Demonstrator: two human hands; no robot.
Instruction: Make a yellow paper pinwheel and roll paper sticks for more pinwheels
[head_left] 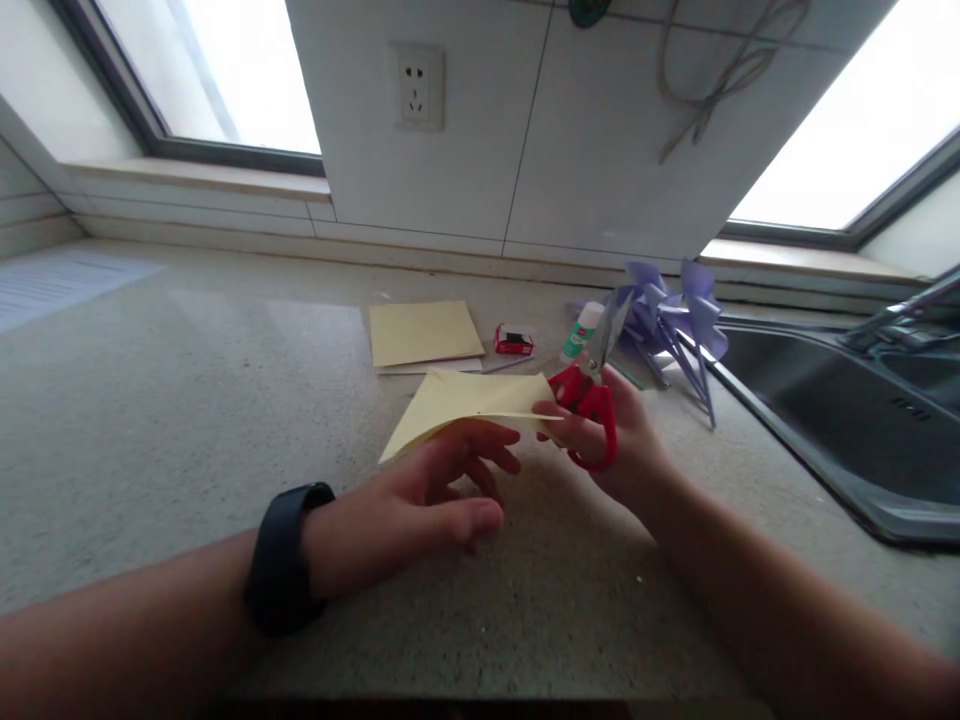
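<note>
My right hand (626, 440) grips a pair of red-handled scissors (596, 400), blades pointing up and away. Its fingers also pinch the right edge of a creased pale yellow sheet of paper (472, 395), raised a little off the counter. Under the sheet's near edge lies my left hand (442, 490), fingers apart and slightly curled, with nothing between thumb and fingers. Its fingertips are close to the paper; whether they touch it I cannot tell. Behind the sheet rests a stack of yellow paper (426, 333).
Past the paper are a small red box (514, 340) and a green-and-white glue stick (581, 332). Purple paper pinwheels (667, 315) lie beside a steel sink (847, 430) on the right. A printed sheet (67, 285) is at far left. The wall bounds the counter (225, 420) behind.
</note>
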